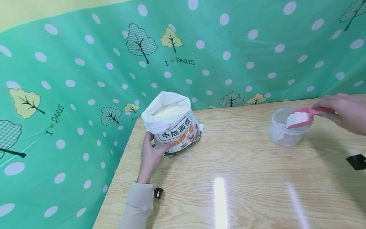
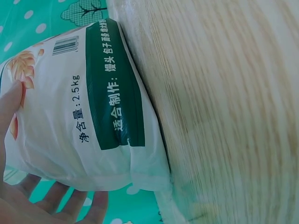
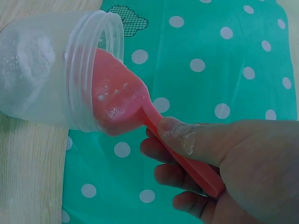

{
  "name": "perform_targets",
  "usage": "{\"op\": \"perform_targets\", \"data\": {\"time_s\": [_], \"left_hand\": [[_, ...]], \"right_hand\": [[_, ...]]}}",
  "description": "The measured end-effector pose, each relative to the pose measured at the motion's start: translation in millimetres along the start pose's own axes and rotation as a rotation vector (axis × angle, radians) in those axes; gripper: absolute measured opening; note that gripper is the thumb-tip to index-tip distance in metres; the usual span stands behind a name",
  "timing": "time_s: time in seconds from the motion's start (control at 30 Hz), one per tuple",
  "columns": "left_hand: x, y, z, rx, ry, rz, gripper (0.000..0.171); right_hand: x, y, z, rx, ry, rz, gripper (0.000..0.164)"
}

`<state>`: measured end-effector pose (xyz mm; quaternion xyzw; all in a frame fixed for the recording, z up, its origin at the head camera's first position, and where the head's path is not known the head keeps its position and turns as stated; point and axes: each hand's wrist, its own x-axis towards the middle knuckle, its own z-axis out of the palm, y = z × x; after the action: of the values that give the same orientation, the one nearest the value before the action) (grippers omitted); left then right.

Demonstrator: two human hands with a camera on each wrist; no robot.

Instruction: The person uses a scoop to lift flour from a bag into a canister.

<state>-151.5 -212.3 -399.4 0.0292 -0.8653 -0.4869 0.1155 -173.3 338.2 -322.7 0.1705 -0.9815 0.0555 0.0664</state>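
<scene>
At the left of the table in the head view stands a white flour bag (image 1: pixel 178 135), its top rolled open with flour (image 1: pixel 168 111) inside. My left hand (image 1: pixel 151 151) holds the bag's near left side, thumb on the printed front and fingers round the side. On the right, my right hand (image 1: pixel 346 111) grips the handle of a pink scoop (image 3: pixel 121 100) heaped with white flour. The scoop's front end lies over the mouth of a clear plastic jar (image 1: pixel 283 136). In the right wrist view, flour dusts the thumb and the scoop's underside.
The wooden table (image 1: pixel 226 143) reaches back to a green dotted cloth (image 1: pixel 206 86) hanging behind and along the left. Flour clings to the jar's inner wall. A black strap end (image 1: pixel 158 192) shows at the left wrist.
</scene>
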Motion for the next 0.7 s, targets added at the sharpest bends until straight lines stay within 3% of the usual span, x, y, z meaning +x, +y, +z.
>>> {"op": "perform_targets", "data": {"time_s": [0.4,0.7], "left_hand": [[-2.1,0.5,-0.4,-0.008,0.003,0.013,0.080],[-1.2,0.4,-0.1,-0.002,0.004,0.006,0.084]], "right_hand": [[1.5,-2.3,2.9,-0.009,0.097,-0.074,0.019],[5.1,-6.7,-0.3,-0.065,0.073,-0.037,0.020]]}}
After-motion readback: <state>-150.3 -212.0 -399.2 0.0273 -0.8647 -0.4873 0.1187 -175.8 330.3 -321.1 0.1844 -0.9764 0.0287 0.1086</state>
